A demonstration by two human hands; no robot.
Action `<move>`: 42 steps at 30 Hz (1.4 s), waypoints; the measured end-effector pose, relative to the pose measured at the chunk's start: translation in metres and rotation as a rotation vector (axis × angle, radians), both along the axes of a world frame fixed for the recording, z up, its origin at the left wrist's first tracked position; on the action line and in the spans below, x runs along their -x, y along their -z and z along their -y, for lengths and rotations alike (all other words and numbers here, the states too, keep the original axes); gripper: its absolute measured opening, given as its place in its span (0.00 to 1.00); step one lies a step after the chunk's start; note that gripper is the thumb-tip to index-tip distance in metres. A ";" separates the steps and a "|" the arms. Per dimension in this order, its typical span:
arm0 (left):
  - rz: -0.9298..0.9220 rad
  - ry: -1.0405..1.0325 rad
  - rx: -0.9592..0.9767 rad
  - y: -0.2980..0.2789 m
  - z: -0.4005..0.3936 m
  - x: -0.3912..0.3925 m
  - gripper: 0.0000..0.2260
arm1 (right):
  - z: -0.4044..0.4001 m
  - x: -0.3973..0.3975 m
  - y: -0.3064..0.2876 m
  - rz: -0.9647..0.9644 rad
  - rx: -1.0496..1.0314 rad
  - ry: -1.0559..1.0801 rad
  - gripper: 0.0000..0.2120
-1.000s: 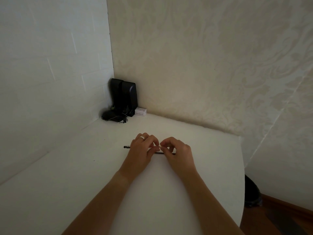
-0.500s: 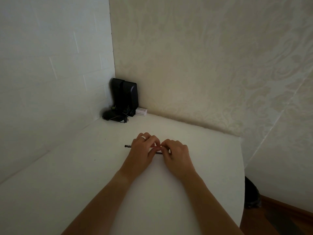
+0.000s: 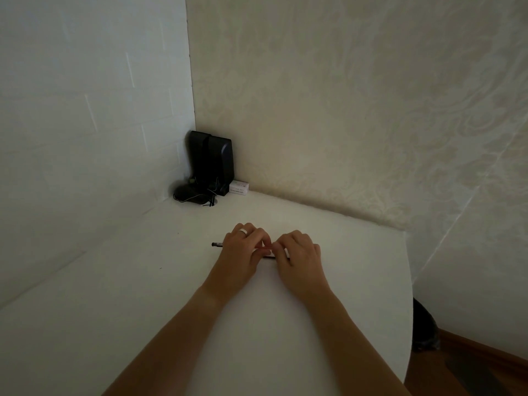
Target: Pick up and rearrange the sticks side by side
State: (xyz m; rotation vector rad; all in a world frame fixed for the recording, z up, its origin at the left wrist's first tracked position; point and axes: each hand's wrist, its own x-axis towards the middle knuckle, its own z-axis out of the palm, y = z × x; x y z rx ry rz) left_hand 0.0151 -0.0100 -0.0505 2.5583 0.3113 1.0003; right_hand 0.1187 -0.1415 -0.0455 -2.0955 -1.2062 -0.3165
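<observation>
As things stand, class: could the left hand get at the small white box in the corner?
Probably yes. The left hand is busy on the pen, but bare table lies between it and the small white box beside the black speakers; nothing blocks the way.

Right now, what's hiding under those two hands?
A thin dark pen on the white table. Its end pokes out beside the left hand; the right hand covers the rest.
</observation>
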 end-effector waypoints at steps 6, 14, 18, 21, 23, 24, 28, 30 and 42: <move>-0.005 0.002 -0.009 0.001 -0.002 -0.001 0.03 | 0.001 0.000 0.001 0.023 0.027 -0.026 0.08; 0.003 -0.003 -0.014 0.000 -0.001 -0.001 0.03 | 0.001 0.001 0.000 0.008 0.009 -0.037 0.05; 0.000 -0.001 -0.013 0.001 -0.001 -0.001 0.03 | 0.000 0.000 0.002 0.019 0.012 -0.012 0.14; -0.003 -0.009 -0.018 0.001 -0.002 -0.001 0.02 | 0.000 -0.001 0.000 -0.004 0.003 -0.012 0.09; -0.003 -0.004 -0.021 0.000 -0.002 -0.001 0.02 | 0.001 -0.001 0.000 0.013 0.005 -0.037 0.06; -0.004 0.000 -0.021 0.000 -0.002 -0.001 0.01 | 0.001 0.000 0.001 0.023 0.009 -0.043 0.07; -0.002 0.003 -0.009 0.000 -0.001 0.000 0.02 | 0.000 0.000 0.001 -0.003 0.001 -0.006 0.16; 0.000 -0.003 -0.018 0.000 -0.001 0.000 0.02 | 0.001 0.001 -0.001 -0.013 -0.001 -0.022 0.11; 0.004 0.004 -0.020 0.000 0.000 0.000 0.04 | 0.002 0.000 0.000 0.000 0.012 -0.056 0.04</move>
